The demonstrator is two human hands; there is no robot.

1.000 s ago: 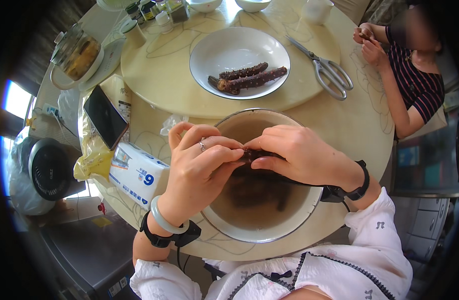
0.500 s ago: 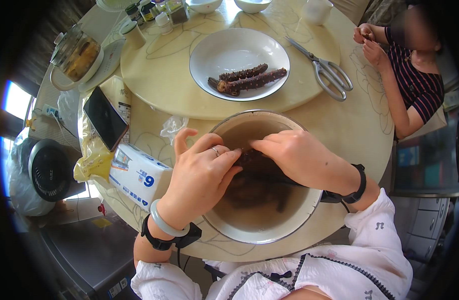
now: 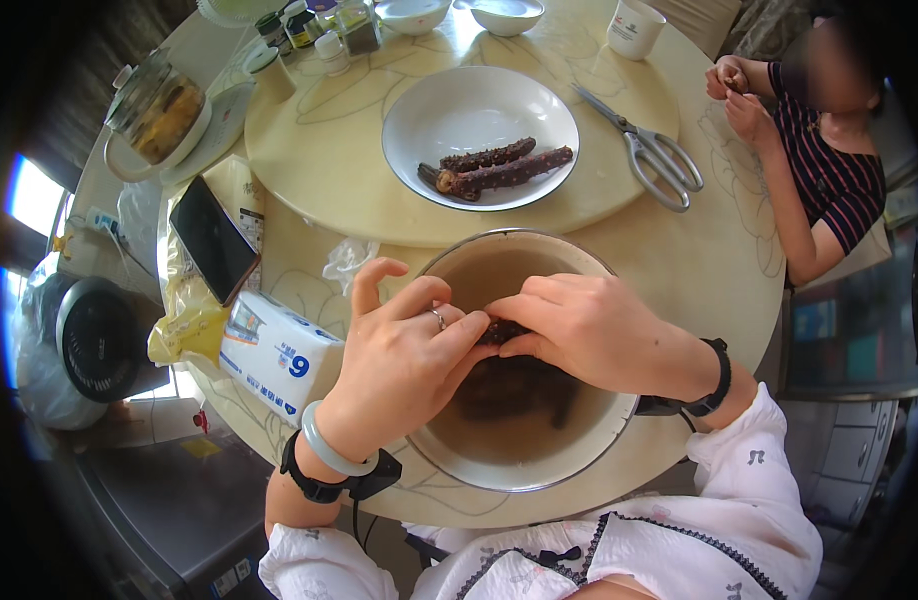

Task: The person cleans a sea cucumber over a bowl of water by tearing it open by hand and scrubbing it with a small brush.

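My left hand (image 3: 404, 345) and my right hand (image 3: 589, 335) meet over a white enamel basin (image 3: 594, 440) of murky brown water. Between their fingertips they pinch a dark sea cucumber (image 3: 501, 332), mostly covered by the fingers. Under the water, more dark shapes (image 3: 509, 390) lie blurred; I cannot make out how many. Beyond the basin, a white bowl (image 3: 479, 105) holds several dark, spiny sea cucumbers (image 3: 504, 172). To the bowl's right, a pair of scissors (image 3: 644, 148) lies with its blades slightly apart.
A tissue pack (image 3: 279, 345), a phone (image 3: 214, 240) and a crumpled plastic bag (image 3: 347, 260) lie at the left. A glass pot (image 3: 159, 110) stands behind them. Jars (image 3: 354, 28), bowls (image 3: 411, 14) and a mug (image 3: 635, 28) line the far side. Another person (image 3: 819, 150) sits at the right, hands raised.
My right thumb and fingers have come down around the sea cucumber, which now shows more plainly between both hands. The whole view has shifted slightly. The other person's hands barely differ.
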